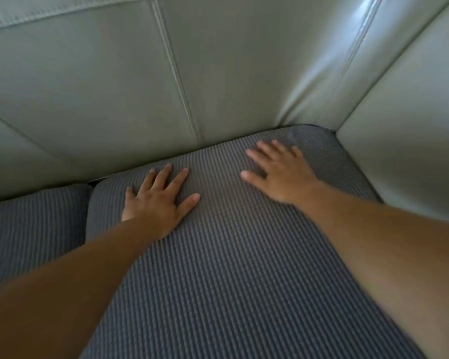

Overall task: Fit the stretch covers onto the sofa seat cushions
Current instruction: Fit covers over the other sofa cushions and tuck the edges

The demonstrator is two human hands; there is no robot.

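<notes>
I have my left hand [157,203] and right hand [278,171] spread flat, gripping nothing, on the covered seat cushion [231,268] in the sofa's back right corner, whose ribbed stretch cover looks soft and grippy, best pinched at its edges.

Only one view is given, taken from the head and aimed forward and steeply down into the corner where the sofa backrest [114,81] meets the armrest [410,130]. The covered seat cushion [231,268] is seen from close above and fills the lower frame. Both forearms are caught entering from the bottom corners, strongly widened by the wide-angle lens.
</notes>
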